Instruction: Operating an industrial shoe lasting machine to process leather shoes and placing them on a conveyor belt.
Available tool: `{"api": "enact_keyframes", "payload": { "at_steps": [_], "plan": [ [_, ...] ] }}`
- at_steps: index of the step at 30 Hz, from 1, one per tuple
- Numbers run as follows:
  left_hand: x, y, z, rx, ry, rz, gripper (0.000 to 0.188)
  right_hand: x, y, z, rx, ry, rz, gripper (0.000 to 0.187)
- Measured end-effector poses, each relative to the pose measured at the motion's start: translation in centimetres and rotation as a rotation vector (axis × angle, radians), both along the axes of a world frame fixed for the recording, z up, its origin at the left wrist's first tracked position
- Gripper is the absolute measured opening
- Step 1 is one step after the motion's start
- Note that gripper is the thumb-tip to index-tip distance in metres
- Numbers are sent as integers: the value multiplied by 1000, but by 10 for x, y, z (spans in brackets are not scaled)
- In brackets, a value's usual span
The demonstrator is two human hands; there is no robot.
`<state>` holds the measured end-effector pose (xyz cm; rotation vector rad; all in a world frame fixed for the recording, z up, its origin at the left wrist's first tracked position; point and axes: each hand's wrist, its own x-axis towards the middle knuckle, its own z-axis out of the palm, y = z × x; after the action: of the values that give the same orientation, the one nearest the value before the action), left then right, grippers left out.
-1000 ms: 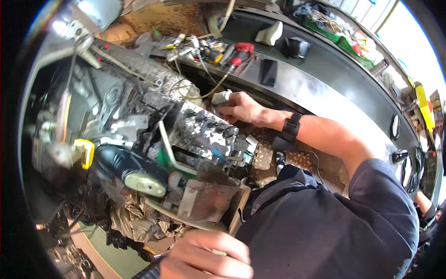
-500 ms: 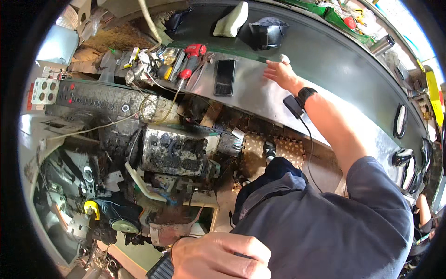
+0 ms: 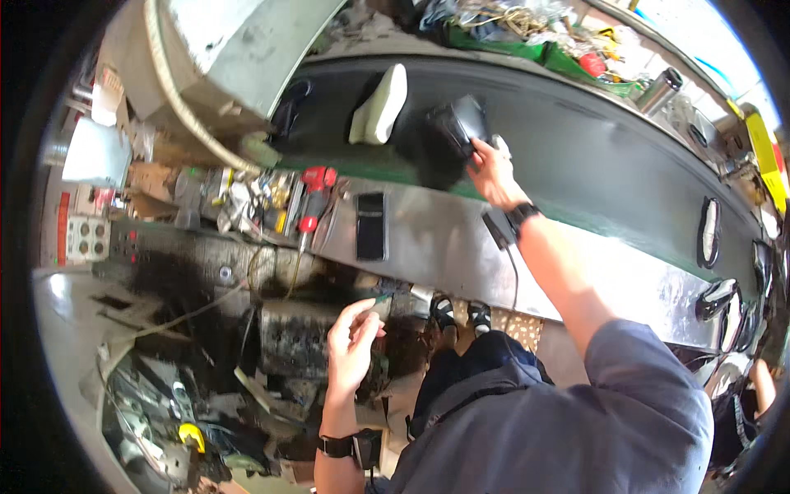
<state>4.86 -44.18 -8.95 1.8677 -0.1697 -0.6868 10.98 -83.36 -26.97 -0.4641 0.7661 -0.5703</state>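
Observation:
On the dark belt, my right hand point(image 3: 494, 173) has its fingertips closed on the near edge of a black leather shoe upper point(image 3: 461, 125), which looks blurred and tilted. Something small and white point(image 3: 503, 148) shows at the fingers of that hand; I cannot make out what it is. My left hand point(image 3: 352, 342) is raised over the machine on the near side, fingers loosely bent and apart, with nothing plainly in it. Left of the upper, a white shoe last point(image 3: 380, 107) lies on the belt.
A black phone point(image 3: 371, 227) lies on the metal ledge point(image 3: 444, 239) beside a red power tool point(image 3: 315, 198). Several dark shoes point(image 3: 717, 298) are at the right. A pale hose point(image 3: 177, 99) hangs at upper left. Another person's arm point(image 3: 762, 387) shows at the right edge.
My right hand has moved forward across the belt to the black upper, which is now tilted. My left hand has risen from the lower edge over the machine. The view has shifted too.

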Motion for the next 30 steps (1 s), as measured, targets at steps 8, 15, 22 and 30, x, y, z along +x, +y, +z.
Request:
{"api": "enact_keyframes", "payload": {
  "at_steps": [8,15,22,30],
  "plan": [
    [143,-109,-120,108,-503,-460,26,-196,2,41,44,-98,123,76],
    [321,-242,-207,587,-823,-410,77,-367,87,83,194,124,-200,42],
    [368,-280,-247,762,-548,-151,122,-420,162,106,208,124,-394,54],
    [279,-256,-150,808,-885,-470,106,-437,161,85,164,84,-442,49]
  ]
}}
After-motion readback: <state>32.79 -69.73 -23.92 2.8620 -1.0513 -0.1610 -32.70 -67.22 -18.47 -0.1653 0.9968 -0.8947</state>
